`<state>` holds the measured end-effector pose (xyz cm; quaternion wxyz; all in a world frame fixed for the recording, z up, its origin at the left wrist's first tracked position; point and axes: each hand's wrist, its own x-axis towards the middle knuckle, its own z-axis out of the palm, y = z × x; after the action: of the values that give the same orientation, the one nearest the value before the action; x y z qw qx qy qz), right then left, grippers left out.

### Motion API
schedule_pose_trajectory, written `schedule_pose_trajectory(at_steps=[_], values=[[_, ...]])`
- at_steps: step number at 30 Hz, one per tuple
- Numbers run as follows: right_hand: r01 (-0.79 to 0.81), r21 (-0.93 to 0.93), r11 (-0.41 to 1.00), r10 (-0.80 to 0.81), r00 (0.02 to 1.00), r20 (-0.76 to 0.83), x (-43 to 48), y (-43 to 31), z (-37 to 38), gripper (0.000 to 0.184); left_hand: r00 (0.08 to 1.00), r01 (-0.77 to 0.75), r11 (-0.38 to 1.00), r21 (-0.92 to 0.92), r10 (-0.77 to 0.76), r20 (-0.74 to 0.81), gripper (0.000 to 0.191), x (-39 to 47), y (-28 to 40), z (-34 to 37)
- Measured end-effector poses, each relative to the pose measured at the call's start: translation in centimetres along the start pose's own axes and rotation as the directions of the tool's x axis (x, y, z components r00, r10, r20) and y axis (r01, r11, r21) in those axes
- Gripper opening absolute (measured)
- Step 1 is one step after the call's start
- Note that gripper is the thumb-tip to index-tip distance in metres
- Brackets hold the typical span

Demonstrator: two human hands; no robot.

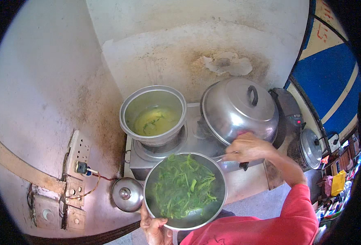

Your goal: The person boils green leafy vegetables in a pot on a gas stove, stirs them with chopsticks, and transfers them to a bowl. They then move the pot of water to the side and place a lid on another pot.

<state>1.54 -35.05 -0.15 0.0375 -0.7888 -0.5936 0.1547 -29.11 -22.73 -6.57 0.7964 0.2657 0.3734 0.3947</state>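
A round, dark-walled metal pan (146, 196) with a pale rim holds cooked leafy greens (185, 186). At its lower left rim, my left hand (156, 228) grips it, thumb over the edge. My right hand (249, 148) is curled and slightly blurred in front of a large domed metal lid (226, 113). A thin metal piece shows between the pan's right rim and those fingers; its hold there is unclear. Behind the pan, a deep metal pot (123, 122) contains yellowish-green liquid (149, 125) with a few floating leaves. That pot sits on the left burner of a metal stove (140, 163).
A small knobbed lid (127, 194) lies left of the pan. On the left wall are a power strip (78, 150) with a plugged-in cord. A dark appliance with a red light (298, 121) stands to the right, beside another lidded pot (312, 148).
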Motion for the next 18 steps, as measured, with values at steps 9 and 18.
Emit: schedule_pose_trajectory(at_steps=[9, 18], values=[[0.097, 0.278, 0.956, -0.035, 0.975, -0.220, 4.7, 0.1, 0.0, 0.040, 0.985, 0.149, 0.989, 0.008, -0.149, 0.091, 0.083, -1.5, 2.1, 2.4], [0.145, -0.322, 0.935, -0.278, 0.866, -0.415, 0.1, -1.6, -2.9, 0.039, 0.999, 0.048, 0.993, 0.110, -0.046, -0.019, 0.070, 0.7, -1.9, 1.5]])
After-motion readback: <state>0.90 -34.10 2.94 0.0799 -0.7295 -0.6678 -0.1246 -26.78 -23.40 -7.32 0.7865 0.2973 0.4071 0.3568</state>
